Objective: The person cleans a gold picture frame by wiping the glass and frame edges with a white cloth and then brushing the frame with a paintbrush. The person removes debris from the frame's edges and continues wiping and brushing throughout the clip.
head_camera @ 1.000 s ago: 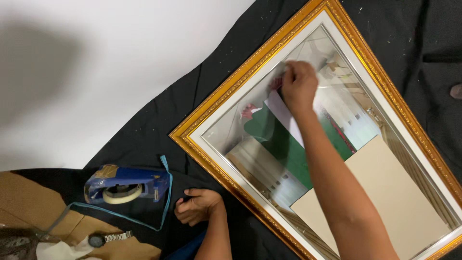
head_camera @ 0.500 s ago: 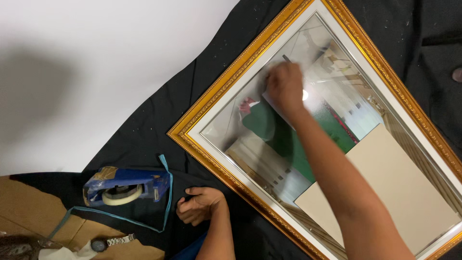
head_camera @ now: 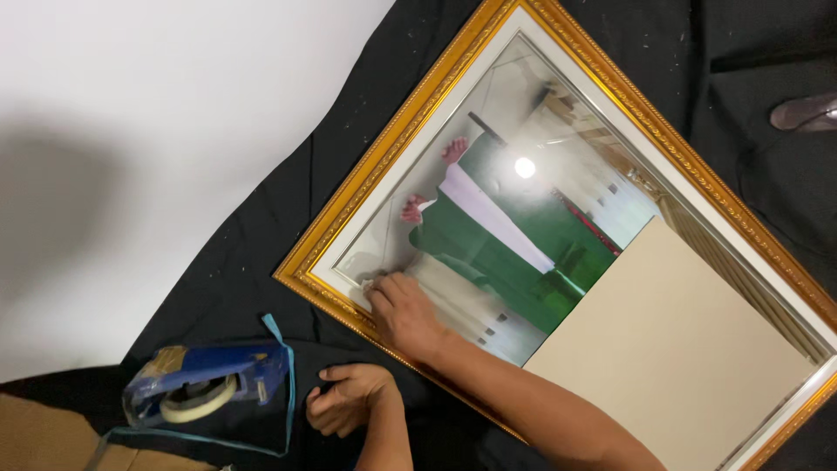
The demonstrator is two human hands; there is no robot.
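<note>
The right hand [head_camera: 403, 316] presses down on the glass of the gold picture frame [head_camera: 366, 187], at its near-left corner, with its fingers [head_camera: 382, 292] curled over what looks like a small pale wad of cloth or paper; whether they actually pinch it or merely push it flat, I cannot tell. The left hand [head_camera: 349, 397] rests loosely closed on the black cloth [head_camera: 244, 253] just below those fingers, gripping nothing that shows. Left of that hand lies a blue tape dispenser [head_camera: 205, 388] with a pale roll. Beyond the fingers, the glass reflects a bright light and covers a green-and-white picture, with a beige board [head_camera: 671, 349] over the far right part. Leaning hard so close to the corner could crack the glass or smear it, and the frame might slide on the loose cloth.
</note>
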